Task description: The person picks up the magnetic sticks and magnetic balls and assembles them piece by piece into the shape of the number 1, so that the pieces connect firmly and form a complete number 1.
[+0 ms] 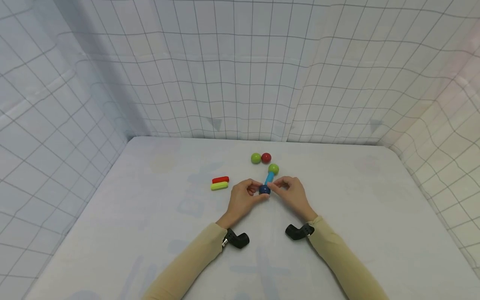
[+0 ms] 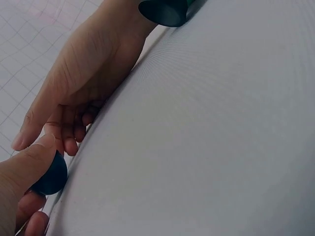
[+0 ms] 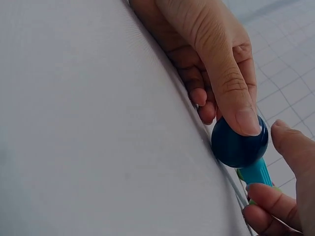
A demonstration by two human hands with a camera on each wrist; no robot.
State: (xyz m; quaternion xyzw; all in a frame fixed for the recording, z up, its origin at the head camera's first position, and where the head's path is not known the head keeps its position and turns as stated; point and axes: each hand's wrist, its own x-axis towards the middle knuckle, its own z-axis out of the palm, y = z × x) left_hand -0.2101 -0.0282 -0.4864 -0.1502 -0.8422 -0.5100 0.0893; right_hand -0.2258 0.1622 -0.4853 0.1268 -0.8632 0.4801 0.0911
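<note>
In the head view a dark blue ball [image 1: 264,190] sits at the near end of a light blue rod [image 1: 269,178], with a green ball [image 1: 273,168] at the rod's far end. My left hand [image 1: 243,201] pinches the dark blue ball; its thumb lies over the ball [image 3: 238,145] in the right wrist view. My right hand [image 1: 294,196] has curled fingers at the light blue rod [image 3: 256,173], just beyond the ball. Its thumb is close to the ball; whether it touches is unclear. In the left wrist view the ball [image 2: 53,176] shows partly behind the left thumb.
Behind the joined pieces lie another green ball [image 1: 256,158] and a red ball [image 1: 266,158], side by side. A red rod [image 1: 220,180] and a yellow rod [image 1: 219,186] lie together left of the hands on the white table [image 1: 150,200]. Grid-patterned curtains [image 1: 240,71] surround the table.
</note>
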